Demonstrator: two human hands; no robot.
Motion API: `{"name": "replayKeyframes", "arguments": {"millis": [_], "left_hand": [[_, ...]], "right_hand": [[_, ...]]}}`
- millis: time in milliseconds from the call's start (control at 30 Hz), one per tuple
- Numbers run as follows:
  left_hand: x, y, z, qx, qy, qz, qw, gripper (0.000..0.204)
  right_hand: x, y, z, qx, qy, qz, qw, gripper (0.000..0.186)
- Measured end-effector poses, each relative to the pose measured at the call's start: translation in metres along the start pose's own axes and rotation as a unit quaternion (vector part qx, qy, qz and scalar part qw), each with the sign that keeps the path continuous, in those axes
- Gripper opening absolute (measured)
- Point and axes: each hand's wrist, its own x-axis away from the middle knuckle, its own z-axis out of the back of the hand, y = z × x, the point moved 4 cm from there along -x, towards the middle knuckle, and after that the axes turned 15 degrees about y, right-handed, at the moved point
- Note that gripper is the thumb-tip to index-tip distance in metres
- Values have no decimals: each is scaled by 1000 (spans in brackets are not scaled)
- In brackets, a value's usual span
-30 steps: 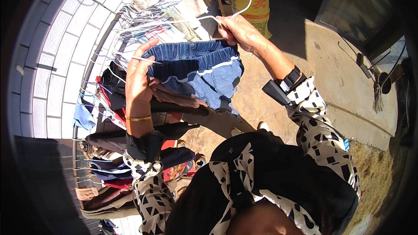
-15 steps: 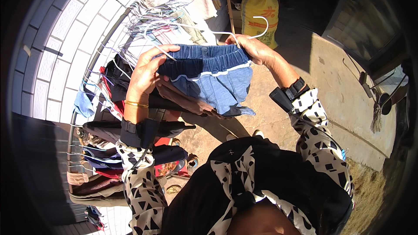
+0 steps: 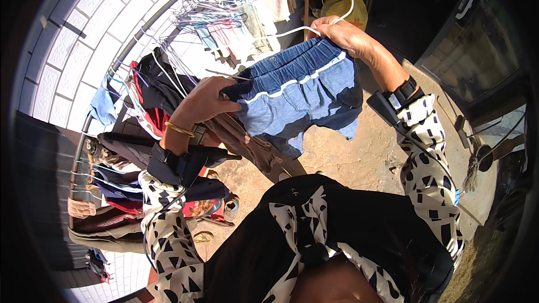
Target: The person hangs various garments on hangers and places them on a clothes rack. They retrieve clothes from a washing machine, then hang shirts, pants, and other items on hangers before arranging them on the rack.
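Note:
My left hand (image 3: 208, 96) is closed on the left end of the waistband of a pair of blue denim-look shorts (image 3: 303, 104) with a white drawstring. My right hand (image 3: 341, 35) is closed on a white hanger (image 3: 351, 3) at the shorts' right upper corner, the hook pointing up. The hanger's left part is partly hidden by the shorts and my left hand. Behind and below the left end of the shorts hangs a brown garment (image 3: 247, 143).
A curved metal rail (image 3: 151, 20) along the white brick wall (image 3: 84, 59) carries several hangers, towels and dark clothes (image 3: 115, 182). A yellow sack (image 3: 359, 14) stands at the back. A dark glass door (image 3: 460, 50) is at the right, above a paved floor (image 3: 348, 157).
Both hands have moved rightward with the shorts, and my right hand has risen over the last half second. The shorts are now tilted, and my left hand shows more of its back.

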Motion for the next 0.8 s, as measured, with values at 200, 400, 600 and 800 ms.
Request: {"name": "replayKeyframes", "arguments": {"millis": [200, 400, 600, 800], "left_hand": [[3, -18, 4, 139, -18, 63, 988, 55], [12, -23, -3, 128, 51, 98, 986, 50], [19, -25, -38, 222, 51, -17, 974, 43], [23, -30, -53, 104, 79, -120, 984, 31]], "right_hand": [[-5, -19, 3, 103, -36, 56, 992, 33], [0, -45, 1, 130, 9, 185, 974, 63], [-11, -50, -25, -170, -29, 54, 984, 78], [-60, -49, -47, -334, 27, -105, 936, 74]]}}
